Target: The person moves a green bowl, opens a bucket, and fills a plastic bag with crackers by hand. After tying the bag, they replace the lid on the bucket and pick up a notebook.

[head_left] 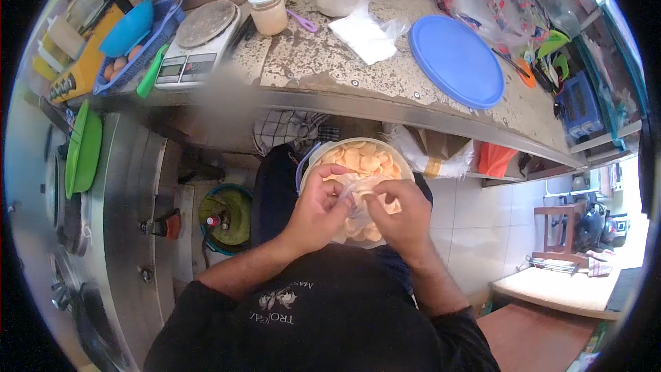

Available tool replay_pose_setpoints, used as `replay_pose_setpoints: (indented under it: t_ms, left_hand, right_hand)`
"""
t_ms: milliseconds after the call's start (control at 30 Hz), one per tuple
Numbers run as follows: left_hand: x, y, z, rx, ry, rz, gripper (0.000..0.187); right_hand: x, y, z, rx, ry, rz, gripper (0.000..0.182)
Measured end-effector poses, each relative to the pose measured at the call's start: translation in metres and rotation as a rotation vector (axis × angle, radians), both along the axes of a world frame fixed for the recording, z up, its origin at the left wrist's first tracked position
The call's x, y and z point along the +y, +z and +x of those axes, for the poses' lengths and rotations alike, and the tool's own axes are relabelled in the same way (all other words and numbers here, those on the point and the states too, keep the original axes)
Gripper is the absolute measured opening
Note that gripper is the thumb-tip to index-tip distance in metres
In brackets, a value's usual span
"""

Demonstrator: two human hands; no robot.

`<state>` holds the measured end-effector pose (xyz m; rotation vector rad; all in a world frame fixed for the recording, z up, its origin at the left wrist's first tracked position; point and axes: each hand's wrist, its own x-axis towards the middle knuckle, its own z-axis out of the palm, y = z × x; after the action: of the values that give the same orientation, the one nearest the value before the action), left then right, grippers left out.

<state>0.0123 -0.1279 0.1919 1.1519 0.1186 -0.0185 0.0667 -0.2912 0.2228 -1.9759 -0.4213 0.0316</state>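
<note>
A round tub [307, 165] full of thin, pale orange chips or crackers [361, 157] sits at my lap. Over it, my left hand [320, 203] pinches one side of a clear plastic bag [355, 191]. My right hand [399, 217] grips the other side of the bag with bent fingers. The bag is gathered between both hands, and its lower part hangs just above the chips. Whether the bag holds anything is hard to make out.
On the worn counter are a blue lid [457, 62], white plastic bags [365, 33], a kitchen scale [196, 55], a lidded jar [268, 12] and a blue basket with eggs [118, 65]. A green bucket [227, 217] stands on the floor at left. Metal cabinets [127, 200] line the left side.
</note>
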Motion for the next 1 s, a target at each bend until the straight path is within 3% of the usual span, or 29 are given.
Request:
replay_pose_setpoints:
  t_ms: [67,200,333,400,467,500,533,567,633,700,800,867,1000]
  left_hand:
    - [-0.001,-0.006,-0.005,0.0,-0.009,0.008,0.045]
    - [0.005,-0.015,-0.023,0.048,-0.056,0.139,0.044]
    - [0.011,-0.015,-0.04,0.086,-0.12,0.187,0.045]
    - [0.01,-0.019,-0.044,0.093,-0.093,0.155,0.041]
    - [0.012,-0.021,-0.047,0.098,-0.066,0.122,0.038]
    - [0.018,-0.02,-0.049,0.087,-0.073,0.308,0.034]
    - [0.024,-0.019,-0.05,0.074,-0.081,0.492,0.03]
    - [0.029,-0.013,-0.051,0.077,-0.085,0.491,0.03]
    - [0.039,0.004,-0.046,0.0,0.0,0.968,0.02]
    - [0.046,0.007,-0.044,0.036,0.012,0.952,0.018]
    - [0.049,0.004,-0.041,0.04,0.063,0.947,0.015]
    - [0.05,-0.005,-0.038,0.086,0.087,0.654,0.015]
    - [0.042,-0.002,-0.03,0.088,0.061,0.365,0.016]
  right_hand:
    - [0.002,0.001,0.002,-0.496,0.11,-0.284,0.017]
    - [0.001,-0.012,-0.002,-0.605,0.164,-0.308,0.017]
    - [-0.004,-0.028,-0.008,-0.46,0.287,-0.22,0.016]
    - [-0.002,-0.015,-0.014,-0.268,0.519,-0.133,0.018]
    - [-0.012,-0.006,-0.008,-0.161,0.46,-0.083,0.019]
    - [-0.02,-0.004,-0.002,-0.054,0.399,-0.037,0.021]
    - [-0.03,-0.009,0.011,-0.116,0.32,-0.081,0.025]
    - [-0.033,-0.008,0.02,-0.126,0.252,-0.199,0.027]
    - [-0.034,-0.011,0.024,-0.14,0.178,-0.317,0.03]
    - [-0.028,-0.021,0.017,-0.264,0.29,-0.582,0.03]
    - [-0.02,-0.044,0.011,-0.256,0.335,-0.671,0.027]
    - [-0.023,-0.06,0.016,-0.186,0.326,-0.63,0.025]
    - [-0.032,-0.063,0.022,-0.091,0.303,-0.557,0.024]
